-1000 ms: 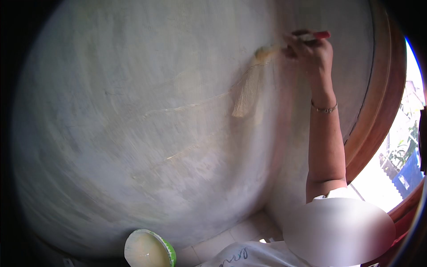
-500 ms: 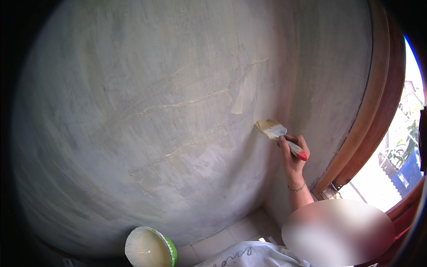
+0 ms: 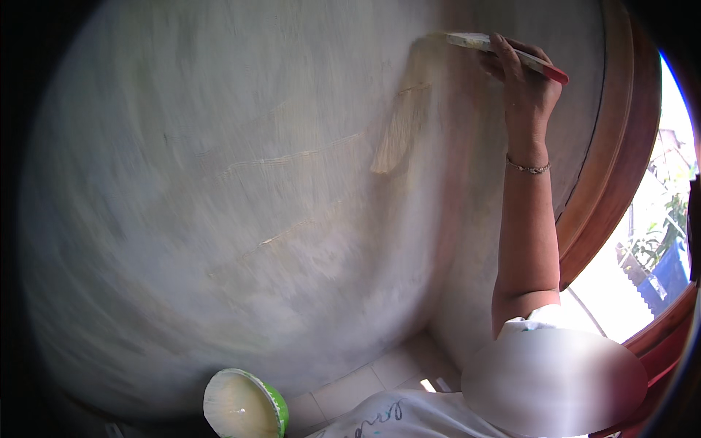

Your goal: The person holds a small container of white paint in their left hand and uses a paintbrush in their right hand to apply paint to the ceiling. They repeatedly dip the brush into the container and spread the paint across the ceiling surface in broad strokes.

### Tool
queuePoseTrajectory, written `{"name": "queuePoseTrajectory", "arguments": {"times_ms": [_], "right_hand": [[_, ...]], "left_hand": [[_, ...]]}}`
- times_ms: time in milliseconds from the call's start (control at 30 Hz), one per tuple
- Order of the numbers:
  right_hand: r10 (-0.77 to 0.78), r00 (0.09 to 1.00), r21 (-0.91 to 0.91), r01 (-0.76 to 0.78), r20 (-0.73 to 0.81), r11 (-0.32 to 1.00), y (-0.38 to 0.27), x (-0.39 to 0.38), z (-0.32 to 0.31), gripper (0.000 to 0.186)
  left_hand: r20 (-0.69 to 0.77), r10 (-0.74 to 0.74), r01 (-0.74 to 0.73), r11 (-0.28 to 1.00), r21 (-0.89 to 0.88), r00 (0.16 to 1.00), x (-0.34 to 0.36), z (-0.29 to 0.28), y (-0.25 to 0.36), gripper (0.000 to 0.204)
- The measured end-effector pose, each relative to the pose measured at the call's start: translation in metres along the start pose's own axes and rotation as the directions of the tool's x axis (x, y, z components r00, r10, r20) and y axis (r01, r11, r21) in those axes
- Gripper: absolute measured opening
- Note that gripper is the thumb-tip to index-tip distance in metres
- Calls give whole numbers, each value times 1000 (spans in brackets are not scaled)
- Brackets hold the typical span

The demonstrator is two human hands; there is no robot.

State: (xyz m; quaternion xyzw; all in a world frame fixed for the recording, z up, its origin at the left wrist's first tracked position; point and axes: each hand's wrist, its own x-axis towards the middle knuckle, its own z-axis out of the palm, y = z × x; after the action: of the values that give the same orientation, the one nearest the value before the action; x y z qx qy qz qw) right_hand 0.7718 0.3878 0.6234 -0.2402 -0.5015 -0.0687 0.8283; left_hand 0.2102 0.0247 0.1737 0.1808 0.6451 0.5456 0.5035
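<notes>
High up on the wall, near the inner corner, my right hand (image 3: 522,66) is closed around a flat paintbrush (image 3: 467,41). Its red-tipped handle points to the right and its bristle end meets the grey wall (image 3: 277,204). A bracelet circles that wrist. Below the brush, a pale paint stroke (image 3: 398,139) runs down the wall. At the lower edge, a green-and-white bucket (image 3: 244,405) holds cream-coloured paint. My left hand does not show.
A curved-looking wooden frame (image 3: 591,226) borders a bright opening on the right, with plants (image 3: 661,233) and a blue object (image 3: 668,274) outside. Floor tiles (image 3: 358,387) meet the wall below. White clothing (image 3: 409,416) and a blurred patch fill the lower right.
My right hand has risen along the wall with the paintbrush, from mid-height to near the top. More of my forearm now shows. The bucket stays in nearly the same place.
</notes>
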Motion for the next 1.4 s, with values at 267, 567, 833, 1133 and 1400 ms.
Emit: {"name": "queuePoseTrajectory", "arguments": {"times_ms": [267, 567, 833, 1133, 1400], "right_hand": [[212, 977, -315, -205, -15, 927, 60, -170, -75, 21], [566, 771, -600, -315, 290, 736, 26, -179, -50, 28], [338, 856, -291, -233, 392, 928, -79, -123, 31, 26], [420, 654, -339, -256, 629, 905, -36, -190, 64, 30], [25, 781, -165, 101, 624, 981, -94, -163, 57, 25]], "left_hand": [[17, 43, -43, 999, 2, 999, 1, 4, -3, 29], [161, 403, -417, 906, 71, 901, -33, 32, 17, 30], [14, 82, -65, 864, -499, 997, 0, 5, -13, 69], [57, 29, 8, 824, -567, 998, 20, -3, -17, 63], [26, -7, 22, 766, -643, 1000, 23, -5, -35, 61]]}}
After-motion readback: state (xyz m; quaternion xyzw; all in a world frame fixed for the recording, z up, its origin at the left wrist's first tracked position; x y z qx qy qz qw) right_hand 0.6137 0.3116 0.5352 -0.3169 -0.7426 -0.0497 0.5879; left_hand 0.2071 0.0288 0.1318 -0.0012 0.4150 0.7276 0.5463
